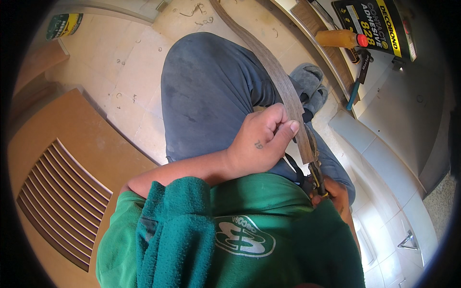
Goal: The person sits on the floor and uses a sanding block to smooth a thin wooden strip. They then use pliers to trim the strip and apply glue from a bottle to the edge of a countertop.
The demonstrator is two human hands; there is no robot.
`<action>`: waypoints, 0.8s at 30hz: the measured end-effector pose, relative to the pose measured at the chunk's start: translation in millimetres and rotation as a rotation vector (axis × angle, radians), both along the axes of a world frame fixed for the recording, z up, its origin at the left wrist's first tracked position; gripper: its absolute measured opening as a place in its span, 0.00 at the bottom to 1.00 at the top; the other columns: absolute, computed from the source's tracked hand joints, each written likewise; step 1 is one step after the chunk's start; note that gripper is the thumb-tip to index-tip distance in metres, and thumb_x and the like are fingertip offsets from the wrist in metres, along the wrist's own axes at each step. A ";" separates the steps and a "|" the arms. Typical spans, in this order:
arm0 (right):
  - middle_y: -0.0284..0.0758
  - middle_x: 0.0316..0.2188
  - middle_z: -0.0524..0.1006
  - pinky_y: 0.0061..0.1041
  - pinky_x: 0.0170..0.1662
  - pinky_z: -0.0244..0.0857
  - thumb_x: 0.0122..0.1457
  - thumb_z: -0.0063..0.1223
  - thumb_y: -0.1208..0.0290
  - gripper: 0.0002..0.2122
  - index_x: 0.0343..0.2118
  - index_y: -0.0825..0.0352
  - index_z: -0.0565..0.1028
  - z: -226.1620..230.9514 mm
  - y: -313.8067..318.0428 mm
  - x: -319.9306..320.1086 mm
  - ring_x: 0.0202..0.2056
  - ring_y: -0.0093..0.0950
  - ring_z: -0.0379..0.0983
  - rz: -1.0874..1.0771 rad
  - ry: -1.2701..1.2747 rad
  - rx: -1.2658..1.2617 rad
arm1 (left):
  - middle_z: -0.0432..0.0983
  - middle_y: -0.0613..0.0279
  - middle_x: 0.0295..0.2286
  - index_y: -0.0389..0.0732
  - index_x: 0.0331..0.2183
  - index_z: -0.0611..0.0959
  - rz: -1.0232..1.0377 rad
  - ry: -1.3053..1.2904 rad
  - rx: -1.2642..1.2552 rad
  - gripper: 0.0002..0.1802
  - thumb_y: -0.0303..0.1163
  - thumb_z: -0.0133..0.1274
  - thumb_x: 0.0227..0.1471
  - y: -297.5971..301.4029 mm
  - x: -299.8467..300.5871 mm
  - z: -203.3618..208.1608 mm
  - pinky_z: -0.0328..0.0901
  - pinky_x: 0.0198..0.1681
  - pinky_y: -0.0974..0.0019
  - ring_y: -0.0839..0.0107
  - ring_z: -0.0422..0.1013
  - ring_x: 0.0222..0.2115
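Observation:
A long wood-grain edging strip (276, 72) runs from the far top edge down over my right thigh to near my waist. My left hand (265, 137) is closed on its near part, thumb and curled fingers pinching it. Close to my right hip, my right hand (334, 193) grips a worn, dark metal tool that looks like snips (316, 174). The upper part of the snips lies along the strip's right edge, by its near end. My sleeve and the tool partly hide the right fingers, and I cannot tell whether the jaws touch the strip.
At the left lies a brown louvred panel (91, 144). Up right, a bottle with a red cap (338, 39), a black-and-yellow can (379, 24) and a teal-handled tool (354, 91) sit along a ledge. Curled offcuts (197, 9) dot the tiled floor. Another can (64, 26) stands far left.

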State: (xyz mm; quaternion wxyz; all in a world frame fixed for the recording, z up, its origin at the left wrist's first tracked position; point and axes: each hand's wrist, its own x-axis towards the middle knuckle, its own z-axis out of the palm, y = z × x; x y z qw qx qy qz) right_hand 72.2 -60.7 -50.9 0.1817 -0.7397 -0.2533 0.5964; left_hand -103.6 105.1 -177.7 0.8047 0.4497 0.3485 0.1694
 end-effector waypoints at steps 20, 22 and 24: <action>0.36 0.27 0.70 0.26 0.32 0.59 0.53 0.62 0.70 0.16 0.40 0.76 0.75 3.8 6.0 -2.9 0.28 0.25 0.63 -0.010 -0.014 -0.003 | 0.68 0.57 0.16 0.37 0.28 0.72 -0.038 -0.015 0.005 0.13 0.31 0.54 0.63 2.5 1.4 3.3 0.64 0.23 0.63 0.70 0.68 0.17; 0.35 0.26 0.69 0.26 0.32 0.59 0.53 0.61 0.71 0.16 0.41 0.77 0.75 3.0 6.9 -4.3 0.27 0.25 0.63 -0.021 -0.026 -0.010 | 0.68 0.56 0.16 0.37 0.28 0.72 -0.035 -0.011 0.003 0.13 0.31 0.54 0.63 2.7 0.9 3.5 0.64 0.23 0.63 0.70 0.68 0.17; 0.34 0.25 0.69 0.26 0.31 0.58 0.53 0.61 0.71 0.16 0.41 0.77 0.76 2.2 5.8 -4.2 0.27 0.24 0.63 -0.027 -0.027 -0.026 | 0.68 0.56 0.16 0.37 0.28 0.72 -0.027 -0.014 0.002 0.13 0.31 0.54 0.63 2.1 1.0 3.2 0.64 0.23 0.63 0.69 0.68 0.17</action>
